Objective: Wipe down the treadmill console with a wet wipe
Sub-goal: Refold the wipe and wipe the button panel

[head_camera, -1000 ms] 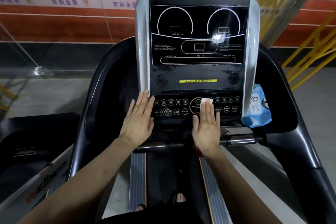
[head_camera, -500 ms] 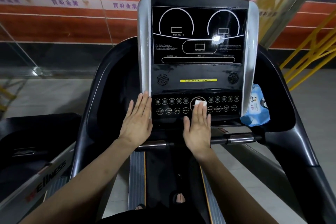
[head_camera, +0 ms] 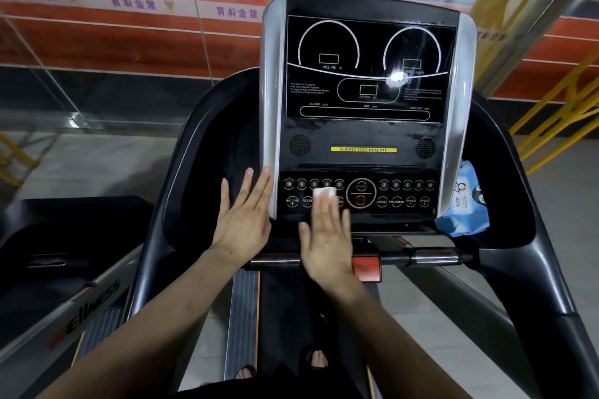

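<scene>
Treadmill console: black glossy panel with silver side trims, facing a glass partition backed by an orange wall band. Grey tiled floor; yellow railing at 3 o'clock. Button panel runs along the console's lower edge. Wet wipe lies on the buttons left of the START dial, pressed flat under the straight fingers of the right hand. Left hand rests open, fingers extended, against the left silver trim. Blue wipe pack sits in the side tray at 3 o'clock, partly hidden by the console. Right hand blurred.
</scene>
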`<action>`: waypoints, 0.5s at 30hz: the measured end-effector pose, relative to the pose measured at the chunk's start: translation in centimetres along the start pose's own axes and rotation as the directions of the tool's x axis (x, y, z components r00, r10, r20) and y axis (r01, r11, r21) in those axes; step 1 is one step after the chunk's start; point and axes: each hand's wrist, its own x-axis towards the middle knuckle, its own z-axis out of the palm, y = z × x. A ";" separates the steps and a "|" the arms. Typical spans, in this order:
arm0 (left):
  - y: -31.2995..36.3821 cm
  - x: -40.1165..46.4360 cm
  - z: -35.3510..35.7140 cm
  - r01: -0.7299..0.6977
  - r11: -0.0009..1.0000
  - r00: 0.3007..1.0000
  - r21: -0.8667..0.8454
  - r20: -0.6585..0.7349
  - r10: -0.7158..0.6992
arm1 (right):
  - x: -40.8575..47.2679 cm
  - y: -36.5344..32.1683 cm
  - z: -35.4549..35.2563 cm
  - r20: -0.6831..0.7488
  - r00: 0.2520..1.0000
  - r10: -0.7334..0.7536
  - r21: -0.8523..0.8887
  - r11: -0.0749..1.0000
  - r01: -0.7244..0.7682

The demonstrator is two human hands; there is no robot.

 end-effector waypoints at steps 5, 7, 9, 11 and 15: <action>-0.3 0.0 -0.2 -0.018 1.000 1.000 0.007 0.007 0.018 | -0.8 0.1 0.1 0.070 0.988 -0.136 -0.121 0.982 0.144; -0.6 -0.1 -0.2 -0.024 1.000 1.000 0.011 0.006 0.024 | -1.0 2.2 -0.3 0.025 0.999 -0.048 -0.142 0.989 0.051; -0.8 -0.1 -0.3 -0.027 1.000 1.000 0.001 0.008 0.027 | -1.2 3.0 -0.1 -0.007 0.999 0.044 -0.147 0.988 -0.044; -0.8 -0.1 -0.3 -0.029 0.999 1.000 -0.016 0.009 0.029 | -1.0 1.7 0.5 -0.002 0.998 0.058 -0.104 0.993 -0.058; -0.7 0.0 -0.1 -0.016 0.999 0.999 -0.029 0.037 0.017 | -0.8 -2.0 1.3 0.057 0.978 -0.200 -0.084 0.975 0.204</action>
